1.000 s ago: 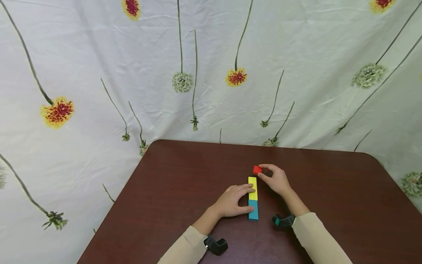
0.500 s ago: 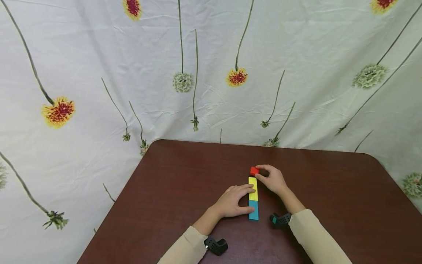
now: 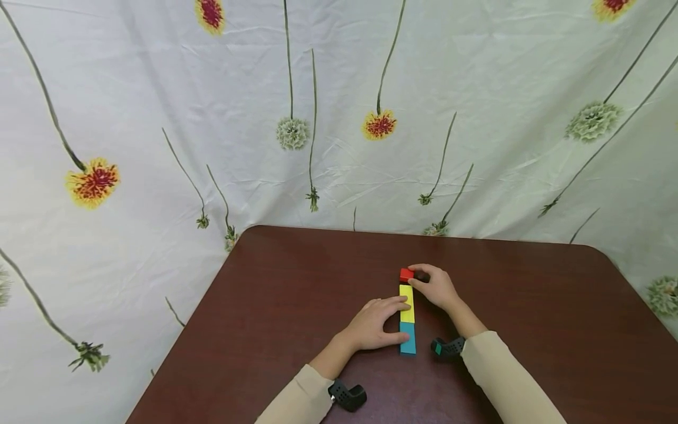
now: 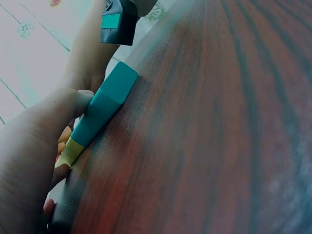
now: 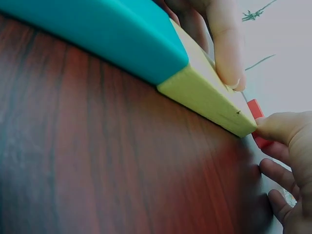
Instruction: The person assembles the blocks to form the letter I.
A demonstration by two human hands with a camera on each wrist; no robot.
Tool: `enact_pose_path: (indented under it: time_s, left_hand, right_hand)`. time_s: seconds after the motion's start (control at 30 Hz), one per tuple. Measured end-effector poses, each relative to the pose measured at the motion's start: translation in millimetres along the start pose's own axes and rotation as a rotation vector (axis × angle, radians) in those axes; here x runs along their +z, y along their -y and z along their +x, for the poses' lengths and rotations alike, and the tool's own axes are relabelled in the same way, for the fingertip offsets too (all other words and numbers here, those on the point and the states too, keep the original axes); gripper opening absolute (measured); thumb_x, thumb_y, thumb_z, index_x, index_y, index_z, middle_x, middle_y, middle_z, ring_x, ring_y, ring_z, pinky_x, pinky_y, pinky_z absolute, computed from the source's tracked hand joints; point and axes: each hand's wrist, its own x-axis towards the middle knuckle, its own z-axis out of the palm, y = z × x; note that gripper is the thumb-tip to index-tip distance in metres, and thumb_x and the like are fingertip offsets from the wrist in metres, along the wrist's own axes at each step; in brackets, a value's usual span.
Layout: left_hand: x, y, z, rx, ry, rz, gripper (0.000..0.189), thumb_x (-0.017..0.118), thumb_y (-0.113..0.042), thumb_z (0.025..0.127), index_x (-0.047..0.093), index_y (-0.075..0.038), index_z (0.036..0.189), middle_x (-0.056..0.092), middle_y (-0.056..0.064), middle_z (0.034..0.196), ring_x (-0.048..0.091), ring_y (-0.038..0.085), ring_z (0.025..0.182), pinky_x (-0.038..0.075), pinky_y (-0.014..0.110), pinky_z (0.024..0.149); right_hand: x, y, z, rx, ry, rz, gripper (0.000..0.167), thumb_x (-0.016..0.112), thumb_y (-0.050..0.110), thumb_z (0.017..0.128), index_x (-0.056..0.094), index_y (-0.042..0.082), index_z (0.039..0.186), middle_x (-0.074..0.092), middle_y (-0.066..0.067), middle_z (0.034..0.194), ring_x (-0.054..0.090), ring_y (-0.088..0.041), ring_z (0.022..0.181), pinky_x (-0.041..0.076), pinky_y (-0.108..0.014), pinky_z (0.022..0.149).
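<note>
A blue block [image 3: 408, 347] and a yellow block [image 3: 405, 291] lie end to end in a line on the table. My left hand [image 3: 372, 325] rests on them from the left, fingers on top of the yellow block and thumb on the blue one. Past the yellow block's far end, my right hand [image 3: 438, 288] pinches a small red block [image 3: 405, 275] between thumb and fingers. In the right wrist view the red block is partly hidden behind the right thumb. The left wrist view shows the left thumb against the blue block [image 4: 105, 109].
The dark brown wooden table [image 3: 296, 277] has rounded far corners. Behind it hangs a white cloth [image 3: 238, 88] printed with flowers. A black strap device sits at each wrist, the left [image 3: 347, 396] and the right [image 3: 448, 347] both close above the table.
My right hand has moved slightly left with the red block, bringing it in line with the yellow block's far end. The left hand and the other two blocks have stayed put.
</note>
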Motion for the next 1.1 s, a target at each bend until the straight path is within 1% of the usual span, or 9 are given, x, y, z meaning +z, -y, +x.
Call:
enact_pose_path:
  time_s: [0.1,0.33,0.47,0.57,0.73,0.83,0.93,1.1]
  left_hand:
    - [0.2,0.7,-0.3,0.003,-0.002,0.005,0.060,0.060,-0.048,0.093,0.052,-0.015,0.141,0.044,0.001,0.149,0.038,0.014,0.137,0.031,0.044,0.110]
    - [-1.5,-0.4,-0.7,-0.002,0.000,-0.001,0.059,0.061,-0.048,0.092,0.052,-0.015,0.141,0.044,0.001,0.149,0.039,0.014,0.136,0.031,0.044,0.110]
    - [-1.9,-1.5,-0.9,-0.006,0.000,-0.002,0.059,0.061,-0.047,0.093,0.052,-0.015,0.141,0.044,0.001,0.149,0.039,0.014,0.136,0.031,0.044,0.110]
    - [-1.6,-2.1,-0.9,-0.007,-0.001,-0.002,0.059,0.061,-0.047,0.093,0.052,-0.015,0.141,0.044,0.001,0.149,0.039,0.013,0.136,0.031,0.044,0.110]
    - [-1.3,-1.8,-0.8,-0.003,-0.003,-0.004,0.059,0.061,-0.047,0.092,0.052,-0.015,0.141,0.044,0.001,0.149,0.039,0.013,0.137,0.030,0.044,0.110]
    - [-1.2,-1.4,-0.8,-0.003,-0.002,-0.006,0.059,0.061,-0.047,0.093,0.052,-0.015,0.141,0.044,0.001,0.149,0.039,0.014,0.137,0.030,0.044,0.110]
    - [-0.7,-0.9,-0.5,-0.004,0.000,-0.007,0.059,0.061,-0.047,0.093,0.052,-0.015,0.141,0.043,0.001,0.149,0.038,0.013,0.137,0.030,0.044,0.111]
    - [0.6,-0.3,0.5,-0.008,0.000,-0.013,0.058,0.061,-0.047,0.093,0.052,-0.015,0.141,0.043,0.000,0.149,0.038,0.013,0.137,0.030,0.044,0.111]
  right_hand:
    - [0.7,-1.8,0.9,-0.001,0.003,0.000,0.034,0.070,0.016,0.091,0.066,0.004,0.123,0.065,-0.015,0.108,0.058,-0.028,0.091,0.047,-0.039,0.071]
    - [2.5,-5.2,-0.3,0.014,0.007,0.013,0.035,0.068,0.019,0.093,0.065,0.004,0.125,0.063,-0.017,0.112,0.057,-0.032,0.100,0.048,-0.047,0.080]
    - [3.9,-6.9,-1.1,0.010,0.002,0.028,0.035,0.067,0.018,0.094,0.065,0.004,0.125,0.063,-0.017,0.113,0.056,-0.033,0.103,0.048,-0.049,0.083]
    - [4.2,-7.6,-1.6,0.014,0.000,0.043,0.035,0.067,0.017,0.094,0.065,0.004,0.126,0.063,-0.017,0.114,0.056,-0.033,0.103,0.048,-0.047,0.083]
    - [3.2,-6.9,-2.6,0.015,0.013,0.059,0.035,0.065,0.016,0.095,0.064,0.005,0.128,0.062,-0.018,0.114,0.054,-0.032,0.100,0.046,-0.041,0.076]
    - [2.7,-6.3,-3.2,0.021,0.024,0.060,0.035,0.063,0.017,0.096,0.063,0.005,0.129,0.062,-0.017,0.116,0.053,-0.030,0.098,0.044,-0.039,0.074]
    - [2.5,-6.0,-3.9,0.021,0.033,0.064,0.036,0.062,0.018,0.097,0.062,0.006,0.131,0.061,-0.017,0.118,0.053,-0.030,0.099,0.043,-0.040,0.076]
    - [3.0,-5.9,-4.6,0.010,0.040,0.080,0.037,0.062,0.019,0.097,0.062,0.005,0.131,0.061,-0.018,0.121,0.054,-0.033,0.102,0.046,-0.044,0.079]
